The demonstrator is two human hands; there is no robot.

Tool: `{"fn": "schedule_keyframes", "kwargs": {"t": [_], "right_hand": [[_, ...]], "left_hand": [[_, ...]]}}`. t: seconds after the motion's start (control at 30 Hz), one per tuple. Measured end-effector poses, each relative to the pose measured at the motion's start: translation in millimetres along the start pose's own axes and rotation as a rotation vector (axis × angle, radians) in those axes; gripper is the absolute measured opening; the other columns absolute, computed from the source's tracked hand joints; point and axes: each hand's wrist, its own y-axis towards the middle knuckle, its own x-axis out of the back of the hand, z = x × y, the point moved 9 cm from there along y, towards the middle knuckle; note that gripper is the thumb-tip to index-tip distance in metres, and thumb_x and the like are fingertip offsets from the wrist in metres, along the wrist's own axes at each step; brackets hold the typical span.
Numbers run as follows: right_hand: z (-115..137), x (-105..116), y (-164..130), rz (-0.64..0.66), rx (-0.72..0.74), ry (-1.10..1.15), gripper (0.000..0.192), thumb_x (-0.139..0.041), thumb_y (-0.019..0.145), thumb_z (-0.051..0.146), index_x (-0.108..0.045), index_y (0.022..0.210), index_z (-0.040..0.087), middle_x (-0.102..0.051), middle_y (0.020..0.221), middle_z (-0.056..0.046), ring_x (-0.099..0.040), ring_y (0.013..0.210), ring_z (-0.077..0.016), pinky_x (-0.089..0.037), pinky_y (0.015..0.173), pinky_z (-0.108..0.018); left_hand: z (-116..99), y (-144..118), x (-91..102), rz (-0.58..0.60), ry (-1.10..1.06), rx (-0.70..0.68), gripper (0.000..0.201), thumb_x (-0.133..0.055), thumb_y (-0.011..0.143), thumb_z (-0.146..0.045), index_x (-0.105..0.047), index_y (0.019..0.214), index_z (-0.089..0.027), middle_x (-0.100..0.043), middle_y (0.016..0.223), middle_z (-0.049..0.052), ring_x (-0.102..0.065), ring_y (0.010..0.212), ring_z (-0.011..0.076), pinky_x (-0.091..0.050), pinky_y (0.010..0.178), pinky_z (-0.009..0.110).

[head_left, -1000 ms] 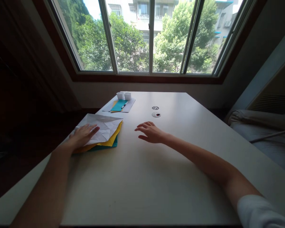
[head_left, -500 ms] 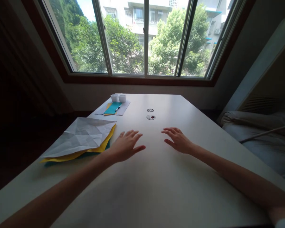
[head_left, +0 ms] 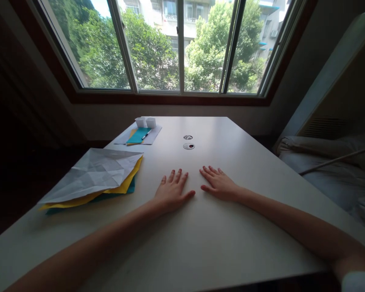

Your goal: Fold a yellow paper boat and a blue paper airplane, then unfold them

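Most of the view is taken up by a pale desk (head_left: 231, 243) set beneath a wide window (head_left: 176, 44) with green trees outside. To the right of the desk lies a grey bed (head_left: 331, 170), rumpled, with a thin rod across it.

On the left part of the desk rests a stack of paper sheets (head_left: 91, 182): a creased white sheet (head_left: 94, 172) on top, a yellow sheet (head_left: 126, 184) under it and a teal sheet (head_left: 130, 189) at the bottom, their edges showing at the right side. The stack is near the left hand but apart from it.

Both bare hands lie flat on the desk near its middle, palms down, fingers spread, holding nothing. The left hand (head_left: 172, 190) and the right hand (head_left: 219, 184) sit just beside each other, thumbs pointing inward, not touching.

Farther back, near the window edge of the desk, a smaller pile of papers (head_left: 138, 136) carries a teal piece, a pen (head_left: 146, 135) and two small white boxes (head_left: 145, 122). Two round cable ports (head_left: 188, 142) are set into the desk behind the hands.
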Motion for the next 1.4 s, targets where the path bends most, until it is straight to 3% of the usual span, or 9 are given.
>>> {"fn": "schedule_keyframes", "kwargs": {"t": [0.2,1.4], "right_hand": [[3.4,-6.7,-2.6,0.111,0.08,-0.016,0.085,-0.022,0.077,0.073,-0.011,0.143,0.022,-0.009,0.149,-0.009,-0.006,0.136,-0.0328,-0.009,0.107,-0.053],[6.1,2.8,-6.8,0.042,0.068,0.006,0.082,-0.026,0.077,0.073,-0.019,0.142,0.024,-0.017,0.148,-0.009,-0.013,0.135,-0.0331,-0.013,0.106,-0.053]], "left_hand": [[-3.9,-2.4,0.9,-0.026,0.047,0.002,0.083,-0.014,0.076,-0.075,-0.016,0.142,-0.025,-0.011,0.149,0.007,-0.009,0.136,0.0305,-0.015,0.105,0.053],[-5.7,-5.1,3.6,-0.041,0.033,-0.021,0.081,-0.017,0.077,-0.073,-0.018,0.142,-0.025,-0.014,0.149,0.009,-0.008,0.136,0.0322,-0.016,0.105,0.052]]}}
